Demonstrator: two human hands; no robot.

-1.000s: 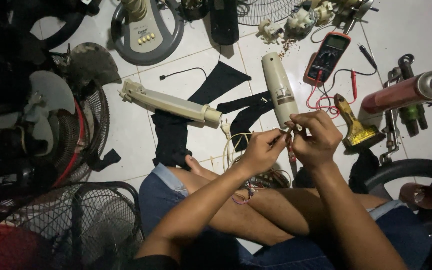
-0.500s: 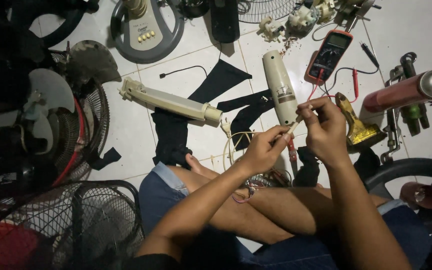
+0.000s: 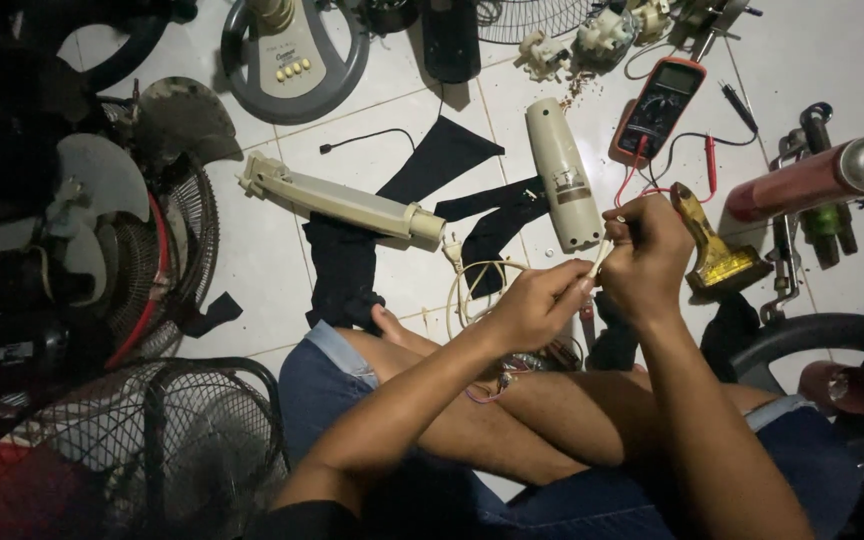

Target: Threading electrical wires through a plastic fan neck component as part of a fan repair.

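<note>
Both hands meet above the person's crossed legs: left hand [image 3: 532,305] closed, pinching the lower end of a thin cream wire [image 3: 602,255]; right hand [image 3: 652,250] closed around the wire's upper end, the wire running taut between them. Just beyond, on the white tiled floor [image 3: 262,260]: cream fan neck cover [image 3: 562,170], loose coil of cream cable [image 3: 477,290], black cloth strips [image 3: 432,170], long cream fan pole [image 3: 342,200]. Farther out: orange multimeter [image 3: 660,108] with red and black leads, brass-coloured tool [image 3: 712,250], red spray can [image 3: 817,178], grey fan base [image 3: 292,50], wire fan guard [image 3: 122,450].
</note>
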